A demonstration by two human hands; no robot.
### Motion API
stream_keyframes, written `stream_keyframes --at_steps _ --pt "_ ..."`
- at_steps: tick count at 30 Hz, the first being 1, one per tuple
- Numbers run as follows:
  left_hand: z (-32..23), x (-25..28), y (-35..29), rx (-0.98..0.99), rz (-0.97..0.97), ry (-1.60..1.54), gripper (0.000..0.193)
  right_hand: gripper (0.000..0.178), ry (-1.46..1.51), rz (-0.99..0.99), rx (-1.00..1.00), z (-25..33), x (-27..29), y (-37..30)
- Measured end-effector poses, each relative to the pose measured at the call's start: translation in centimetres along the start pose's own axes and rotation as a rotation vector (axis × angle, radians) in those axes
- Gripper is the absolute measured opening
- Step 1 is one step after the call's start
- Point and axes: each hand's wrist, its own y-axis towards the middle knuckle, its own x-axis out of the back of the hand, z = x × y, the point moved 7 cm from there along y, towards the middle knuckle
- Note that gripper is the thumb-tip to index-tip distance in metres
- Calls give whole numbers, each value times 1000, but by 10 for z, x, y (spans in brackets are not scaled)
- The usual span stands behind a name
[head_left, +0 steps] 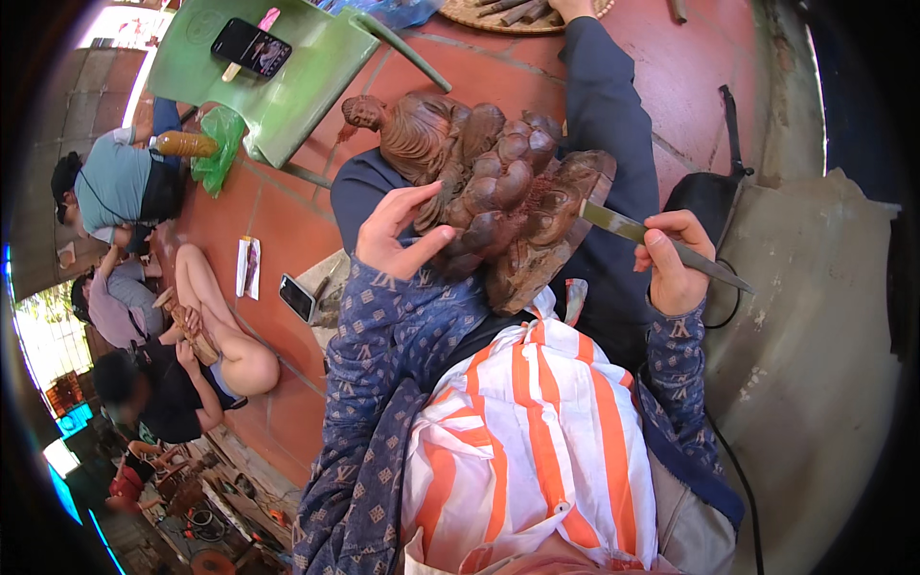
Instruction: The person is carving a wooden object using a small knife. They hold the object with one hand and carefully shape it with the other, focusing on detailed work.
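Note:
A carved dark-brown wooden statue (517, 182) lies across my lap, its seated, robed figure toward the left and a base of rounded petals toward the right. My left hand (393, 235) rests at its near left side, thumb and index finger spread around the edge of the wood. In my right hand (676, 259), a narrow flat strip-like tool (613, 223) is pinched between thumb and fingers. Olive at the end by the petal base, it tapers to a grey point at the other; its exact kind is unclear. Its olive end meets or nearly meets the base.
A green plastic chair (316, 62) holds a black phone (251, 48); another phone (297, 298) lies on the red tiles. A woven tray (470, 17) with brown sticks stands ahead. Several people sit at left, one handling a wooden piece. A black cable (743, 460) runs at right.

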Motion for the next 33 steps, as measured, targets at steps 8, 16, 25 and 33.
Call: stream_keyframes --at_steps 8,16,25,33 --pt "-8 -29 7 -231 54 139 86 15 15 -33 -25 1 -11 9" --pt "-13 -43 -2 -206 -158 260 84 22 17 -137 -46 7 -5 25" --pt "-13 -46 -2 -176 -195 284 80 12 115 -169 -16 -2 3 25" --pt "-21 -46 1 -188 -183 357 83 18 155 -191 3 -6 16 29"
